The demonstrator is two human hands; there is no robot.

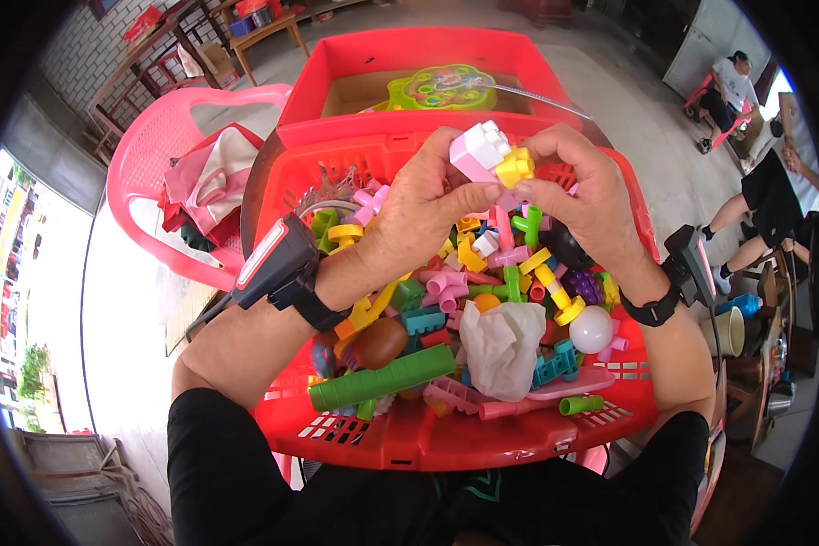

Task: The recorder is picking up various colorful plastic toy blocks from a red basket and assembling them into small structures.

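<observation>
Above a red plastic basket (482, 446), my two hands meet around toy building blocks. My left hand (405, 209) is closed on a white-and-pink building block (482, 148), thumb below it. The fingers of my right hand (587, 187) pinch a yellow building block (516, 166), which touches the white-and-pink one; whether they are joined I cannot tell. Below lie many loose toys: a long green piece (382, 378), a crumpled white sheet (503, 348), a white ball (591, 329), a yellow connector piece (552, 285) and pink tubes (446, 287).
Beyond the basket stands a red box (409, 50) with a yellow-green toy (441, 88) in it. A pink chair (127, 173) holding cloth (218, 177) is at the left. One person (726, 86) sits far right, another (778, 196) nearer. A bench (268, 41) stands at the back.
</observation>
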